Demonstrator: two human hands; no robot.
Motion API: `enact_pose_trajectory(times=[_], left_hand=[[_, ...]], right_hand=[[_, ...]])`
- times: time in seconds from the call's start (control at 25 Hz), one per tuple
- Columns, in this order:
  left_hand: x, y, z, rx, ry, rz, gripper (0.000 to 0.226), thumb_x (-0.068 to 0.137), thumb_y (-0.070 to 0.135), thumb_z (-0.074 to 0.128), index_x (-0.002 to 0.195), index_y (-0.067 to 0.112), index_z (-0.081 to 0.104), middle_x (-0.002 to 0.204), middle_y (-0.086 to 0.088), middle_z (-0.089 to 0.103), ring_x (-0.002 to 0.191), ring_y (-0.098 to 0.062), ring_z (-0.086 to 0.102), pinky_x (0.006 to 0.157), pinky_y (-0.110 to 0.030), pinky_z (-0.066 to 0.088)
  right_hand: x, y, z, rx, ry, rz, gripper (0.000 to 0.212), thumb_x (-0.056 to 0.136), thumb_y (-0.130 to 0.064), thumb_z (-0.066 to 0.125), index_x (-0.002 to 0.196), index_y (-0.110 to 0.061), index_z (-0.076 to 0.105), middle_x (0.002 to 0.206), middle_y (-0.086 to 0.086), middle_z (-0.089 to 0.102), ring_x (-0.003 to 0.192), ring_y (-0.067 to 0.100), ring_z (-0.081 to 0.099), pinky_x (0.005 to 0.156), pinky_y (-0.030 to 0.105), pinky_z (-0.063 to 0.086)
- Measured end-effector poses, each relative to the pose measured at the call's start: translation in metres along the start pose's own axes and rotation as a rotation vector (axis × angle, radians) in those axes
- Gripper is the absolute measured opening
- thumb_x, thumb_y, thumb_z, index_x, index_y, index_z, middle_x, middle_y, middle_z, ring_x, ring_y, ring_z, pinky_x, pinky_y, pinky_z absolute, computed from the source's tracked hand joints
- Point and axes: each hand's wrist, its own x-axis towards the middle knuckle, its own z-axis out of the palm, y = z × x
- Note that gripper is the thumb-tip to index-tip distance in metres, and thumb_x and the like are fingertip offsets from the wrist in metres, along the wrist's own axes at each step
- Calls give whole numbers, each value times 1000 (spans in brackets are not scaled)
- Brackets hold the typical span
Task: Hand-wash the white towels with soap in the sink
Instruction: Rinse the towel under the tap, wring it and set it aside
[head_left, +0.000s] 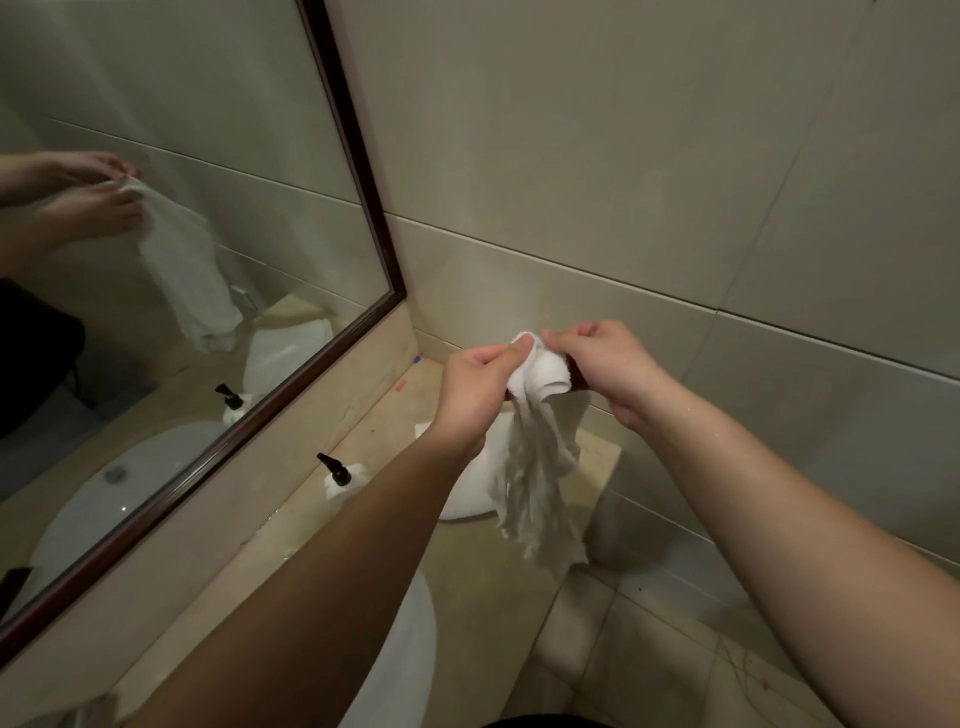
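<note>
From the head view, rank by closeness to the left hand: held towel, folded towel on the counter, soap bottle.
From the left hand:
1. Held towel, pinched in its fingers.
2. Folded towel, on the counter below it.
3. Soap bottle, farther left, near the mirror.

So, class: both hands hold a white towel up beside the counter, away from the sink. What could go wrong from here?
1. The towel is pinched only at its top edge by the left hand and right hand; it may slip down.
2. It hangs past the counter edge, so drips could wet the floor.
3. Its swinging end might brush the folded towel lying on the counter.
</note>
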Motion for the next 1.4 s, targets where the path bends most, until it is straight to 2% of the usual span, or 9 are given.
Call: enact_pose_trajectory(times=[0.16, 0.36, 0.56, 0.64, 0.72, 0.84, 1.08, 1.2, 1.4], left_hand=[[-12, 3, -3, 113, -150, 81, 38, 76, 27, 85, 99, 0, 71, 87, -8, 73, 76, -13, 64, 70, -27, 51], [-6, 5, -19, 185, -140, 192, 27, 86, 28, 64, 102, 7, 71, 97, -22, 71, 87, -23, 65, 84, -46, 52], [7, 13, -17, -73, 25, -54, 35, 75, 25, 54, 100, 4, 67, 117, -23, 67, 116, -36, 61, 106, -52, 45], [9, 15, -15, -217, 24, -159, 31, 85, 19, 51, 106, 0, 64, 120, -26, 66, 113, -36, 64, 101, -48, 49], [9, 20, -14, -294, -10, -191, 30, 92, 13, 43, 108, -4, 63, 112, -25, 69, 102, -32, 67, 91, -42, 53], [16, 21, -16, -355, 5, -185, 29, 93, 11, 42, 107, -4, 61, 99, -20, 69, 95, -29, 67, 89, -39, 52], [29, 10, -25, -393, 44, -188, 47, 90, 15, 43, 125, -13, 55, 121, -28, 63, 118, -37, 62, 107, -47, 44], [29, 12, -32, -275, 26, -148, 54, 82, 25, 57, 123, -10, 57, 113, -24, 62, 107, -34, 62, 95, -44, 50], [28, 24, -54, 61, 52, -15, 31, 102, 23, 53, 120, 0, 63, 103, -11, 69, 89, -19, 66, 76, -27, 52]], right_hand=[[-13, -7, 7, 80, -65, 18, 23, 94, -14, 58, 88, 7, 66, 71, 15, 60, 62, 22, 55, 60, 29, 46], [-23, -20, 1, -16, -144, -60, 26, 98, -21, 51, 89, -8, 73, 64, -13, 67, 61, 7, 54, 73, 27, 47], [-12, -6, -6, -28, -83, -206, 25, 98, -18, 52, 90, -17, 75, 94, -1, 71, 83, 7, 55, 78, 24, 42], [1, 15, -17, -74, -10, -218, 12, 95, -19, 61, 104, -17, 68, 107, -3, 64, 100, 8, 55, 86, 22, 41], [13, 40, -31, -222, -140, -174, 36, 91, -30, 69, 124, -20, 60, 122, -8, 59, 115, 7, 53, 96, 22, 40], [20, 65, -46, -290, -278, -161, 45, 83, -30, 78, 124, -26, 61, 122, -9, 65, 114, 6, 59, 103, 29, 45], [27, 82, -41, -323, -206, -300, 21, 83, -13, 77, 99, -18, 65, 93, -1, 66, 88, 14, 60, 74, 24, 50], [39, 69, -47, -353, -232, -338, 12, 91, -9, 68, 91, -19, 62, 84, 0, 63, 80, 20, 59, 61, 25, 51], [53, 29, -52, -379, -112, -520, 14, 94, -18, 62, 86, -27, 59, 73, -10, 58, 63, 10, 49, 62, 30, 40]])
